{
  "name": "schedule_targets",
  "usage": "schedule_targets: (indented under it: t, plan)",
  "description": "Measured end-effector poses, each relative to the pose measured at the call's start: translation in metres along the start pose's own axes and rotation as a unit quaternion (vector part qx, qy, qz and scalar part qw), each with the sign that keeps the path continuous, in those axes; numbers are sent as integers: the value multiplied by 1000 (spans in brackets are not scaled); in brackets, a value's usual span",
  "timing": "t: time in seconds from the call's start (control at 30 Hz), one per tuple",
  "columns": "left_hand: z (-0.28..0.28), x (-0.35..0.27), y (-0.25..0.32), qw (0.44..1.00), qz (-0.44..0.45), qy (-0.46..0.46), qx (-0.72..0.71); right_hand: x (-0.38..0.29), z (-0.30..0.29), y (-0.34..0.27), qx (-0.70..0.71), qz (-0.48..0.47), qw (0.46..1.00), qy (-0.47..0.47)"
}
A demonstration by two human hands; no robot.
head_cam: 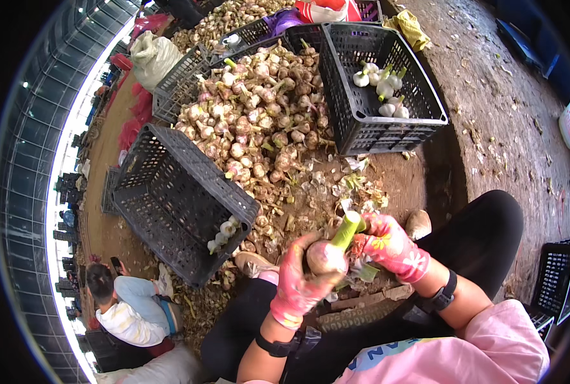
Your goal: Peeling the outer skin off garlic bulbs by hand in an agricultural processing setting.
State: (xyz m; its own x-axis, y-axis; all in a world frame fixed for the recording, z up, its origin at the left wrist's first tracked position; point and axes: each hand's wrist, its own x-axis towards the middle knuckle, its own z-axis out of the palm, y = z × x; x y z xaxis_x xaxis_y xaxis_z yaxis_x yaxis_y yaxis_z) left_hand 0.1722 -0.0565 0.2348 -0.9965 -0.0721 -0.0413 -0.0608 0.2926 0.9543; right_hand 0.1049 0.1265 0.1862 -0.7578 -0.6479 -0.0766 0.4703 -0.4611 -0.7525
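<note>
A garlic bulb [326,257] with a thick green cut stem [346,229] rests in my left hand [295,281], its fingers curled round the bulb. My right hand [394,247] is closed beside the stem, pinching a strip of outer leaf [360,225] there. Both hands wear pink patterned gloves with rubbery palms. Below them hang loose skins and a piece of green leaf [367,272]. In front lies a large heap of unpeeled garlic [261,110], many bulbs purplish and dirty.
A black plastic crate [385,137] at the upper right holds several clean white garlic bulbs [385,89]. Another black crate [169,192] lies tilted at the left, with several white bulbs [225,233] inside. A seated person [131,307] holds a phone at lower left. A concrete ledge [496,120] runs along the right.
</note>
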Motion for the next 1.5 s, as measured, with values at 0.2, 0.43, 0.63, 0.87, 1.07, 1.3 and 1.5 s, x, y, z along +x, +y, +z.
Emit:
schedule_targets:
  t: [0.2, 0.43, 0.63, 0.87, 1.07, 1.3, 1.5]
  plan:
    - [3, -4, -4, 927, -125, 0, -354, 2, -1, 0, 77, -37, 995, -45]
    - [4, -1, 2, 941, 214, 99, 242, -2, 17, -5, 33, 26, 999, -4]
    - [9, -4, 6, 910, 244, 121, 312, -1, 17, -7, 42, 19, 999, 2]
    - [3, -1, 1, 941, 226, 80, 240, -3, 7, -13, -29, 55, 998, 21]
    - [-12, 0, -17, 853, -264, -70, -444, -1, -17, -2, -10, 32, 995, -91]
    - [-2, -6, -22, 987, -55, -76, -127, 1, -15, 21, 28, 35, 998, -49]
    - [-12, -1, -15, 912, -145, -36, -381, 3, -10, 8, -200, -93, 975, -27]
